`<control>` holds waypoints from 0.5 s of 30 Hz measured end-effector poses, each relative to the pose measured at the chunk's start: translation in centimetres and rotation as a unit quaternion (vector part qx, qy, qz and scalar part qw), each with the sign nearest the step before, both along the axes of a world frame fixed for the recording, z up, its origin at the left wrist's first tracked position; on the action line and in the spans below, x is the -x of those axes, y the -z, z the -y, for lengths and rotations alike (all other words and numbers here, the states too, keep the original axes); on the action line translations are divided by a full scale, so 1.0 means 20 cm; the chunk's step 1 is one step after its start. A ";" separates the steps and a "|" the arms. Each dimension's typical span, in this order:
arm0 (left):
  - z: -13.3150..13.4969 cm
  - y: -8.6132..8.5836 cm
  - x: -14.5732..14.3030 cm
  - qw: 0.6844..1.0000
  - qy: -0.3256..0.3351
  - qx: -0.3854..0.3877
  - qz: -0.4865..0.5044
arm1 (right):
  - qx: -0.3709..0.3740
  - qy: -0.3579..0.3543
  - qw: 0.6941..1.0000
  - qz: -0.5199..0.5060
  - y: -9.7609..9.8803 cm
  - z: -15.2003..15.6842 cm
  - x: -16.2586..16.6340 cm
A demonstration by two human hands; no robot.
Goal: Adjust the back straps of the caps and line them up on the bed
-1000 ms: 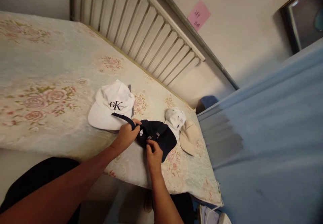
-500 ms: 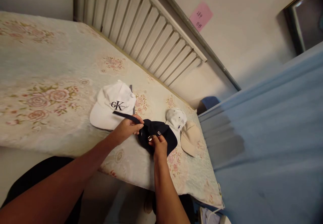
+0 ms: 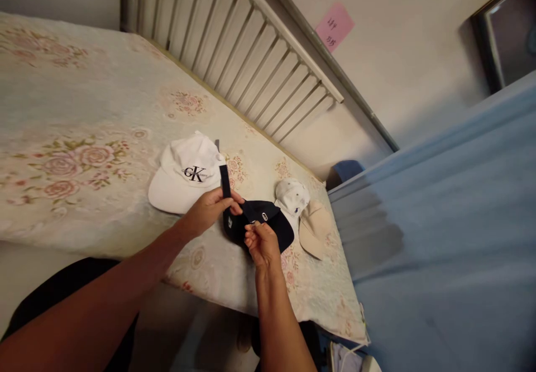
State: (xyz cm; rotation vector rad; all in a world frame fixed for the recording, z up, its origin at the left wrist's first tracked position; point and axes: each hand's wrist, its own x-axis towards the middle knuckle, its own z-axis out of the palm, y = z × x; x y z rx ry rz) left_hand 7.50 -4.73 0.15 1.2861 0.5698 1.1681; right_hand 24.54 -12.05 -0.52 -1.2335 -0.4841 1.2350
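A dark cap (image 3: pixel 283 228) was just below the centre of the frame, over a floral cloth (image 3: pixel 104 215), left hand (image 3: pixel 211 209) pinched its strap (image 3: pixel 225 179), right hand (image 3: pixel 263 243) pinched the cap's back, exact part unclear, a lettered white cap (image 3: pixel 178 162) sat left, a beige cap (image 3: pixel 315 229) right.

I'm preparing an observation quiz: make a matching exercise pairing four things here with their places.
1. Dark cap
2. Pink note
3. Beige cap
4. Lettered white cap

A. On the wall
B. Leftmost of the caps, in the picture
C. Handled by left hand and right hand
D. Nearest cap to the blue curtain

Pairs: 1-C, 2-A, 3-D, 4-B
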 end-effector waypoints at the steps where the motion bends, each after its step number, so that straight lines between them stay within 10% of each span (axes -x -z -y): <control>1: 0.00 0.01 -0.01 1.000 0.026 0.012 0.001 | 0.003 -0.002 1.000 -0.005 -0.01 0.00 0.01; 15: 0.09 0.01 -0.10 0.994 0.042 -0.007 -0.101 | -0.002 -0.050 0.999 -0.003 -0.07 -0.01 0.13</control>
